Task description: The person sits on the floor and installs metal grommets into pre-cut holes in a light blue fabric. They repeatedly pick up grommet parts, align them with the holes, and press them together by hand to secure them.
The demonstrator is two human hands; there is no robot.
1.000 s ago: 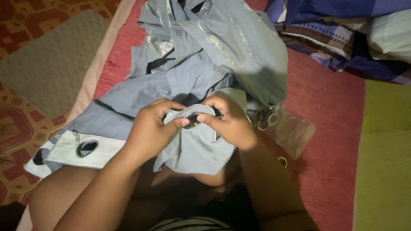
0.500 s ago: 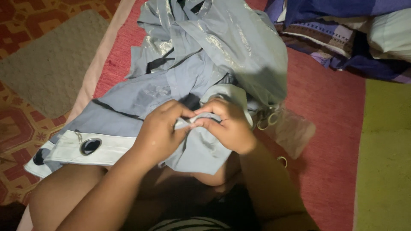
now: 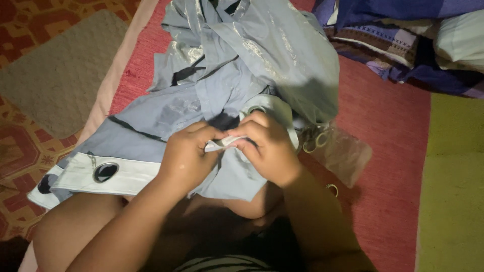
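Both hands are being held close together at the centre of the view, above the person's lap. Left hand (image 3: 189, 158) is being kept curled, its fingertips pinched onto a small folded piece of the white header band (image 3: 222, 144) of a grey, slightly shiny curtain (image 3: 252, 55). Right hand (image 3: 267, 146) is being closed on the same white fold from the other side, so the fabric is being gripped between the two hands, which are nearly touching. The curtain is being spread from the lap up across a red woven mat (image 3: 388, 131), bunched in loose folds towards the top. A longer stretch of the white band is being draped over the person's left thigh, with a round dark metal eyelet (image 3: 106, 172) set in it. Just beside the right hand, a clear plastic bag (image 3: 343, 153) holding golden metal rings (image 3: 312, 141) is lying on the mat. A beige rug (image 3: 60, 75) is lying on patterned red floor tiles (image 3: 17, 156) at the left. Blue and purple patterned bedding (image 3: 403, 45) is being piled at the upper right.
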